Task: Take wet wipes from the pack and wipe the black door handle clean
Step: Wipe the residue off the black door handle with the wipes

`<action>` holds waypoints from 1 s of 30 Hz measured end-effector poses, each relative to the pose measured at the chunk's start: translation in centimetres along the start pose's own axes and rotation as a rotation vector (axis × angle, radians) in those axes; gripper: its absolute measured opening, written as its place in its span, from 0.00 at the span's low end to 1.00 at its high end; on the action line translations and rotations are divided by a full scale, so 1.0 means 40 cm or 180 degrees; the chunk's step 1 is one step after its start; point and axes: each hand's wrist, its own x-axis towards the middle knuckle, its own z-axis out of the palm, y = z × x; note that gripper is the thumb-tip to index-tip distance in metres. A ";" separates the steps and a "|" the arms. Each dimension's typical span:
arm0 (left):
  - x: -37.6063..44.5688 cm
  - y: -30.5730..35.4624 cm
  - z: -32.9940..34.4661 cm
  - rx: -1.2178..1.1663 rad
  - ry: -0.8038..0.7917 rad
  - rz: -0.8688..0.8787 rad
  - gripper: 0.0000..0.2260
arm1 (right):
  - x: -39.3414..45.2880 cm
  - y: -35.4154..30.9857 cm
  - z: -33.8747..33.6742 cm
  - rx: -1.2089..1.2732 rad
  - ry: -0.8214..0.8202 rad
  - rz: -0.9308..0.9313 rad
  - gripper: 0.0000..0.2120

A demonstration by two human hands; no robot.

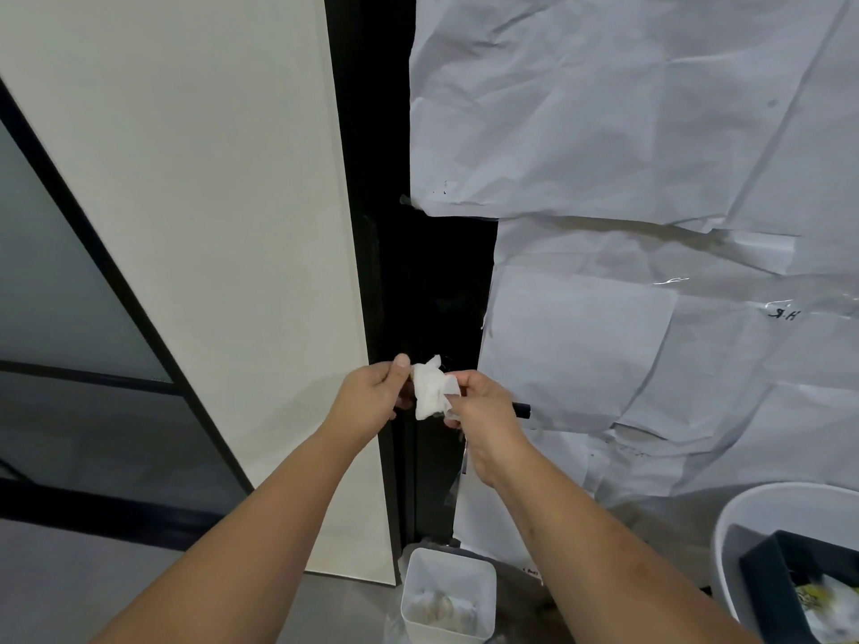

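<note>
Door handle [521,409]: only its black tip shows, projecting to the right from behind your right hand [483,411]. Its long axis runs roughly level, left to right, and the visible end points right, toward the paper-covered door panel. The remainder of the handle is hidden by your right hand, so you cannot tell from this view how it is fixed to the door.

Wet wipe [431,388]: a crumpled white wad, held between your two hands in front of the black door frame [395,271]. Its longer dimension runs up and down. It sits just left of the handle tip; whether it touches the handle cannot be told.

Left hand [374,392]: fingers curled, thumb raised, pinching the left edge of the wipe.

Right hand: fingers curled, pinching the right edge of the wipe; the hand lies directly over the handle.

Surroundings: crumpled white paper sheets [650,132] cover the door panel to the right of the frame. A pale wall panel [209,225] stands to the left. Below, on the floor, a small white bin [448,592] holds used white wipes. A larger white tub [743,518] stands at the lower right, holding a dark box [767,578].
</note>
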 end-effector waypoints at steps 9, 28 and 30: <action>0.031 -0.042 0.027 0.0740 0.0544 -0.0420 0.08 | 0.043 0.066 -0.072 -0.3287 0.0982 -0.2325 0.10; 0.122 0.022 0.162 -0.1877 0.0209 -0.1889 0.14 | 0.033 0.120 -0.126 -0.3151 0.0360 -0.2517 0.23; 0.128 0.030 0.165 -0.1750 0.0303 -0.1827 0.15 | 0.035 0.119 -0.123 -0.3163 0.0391 -0.2478 0.23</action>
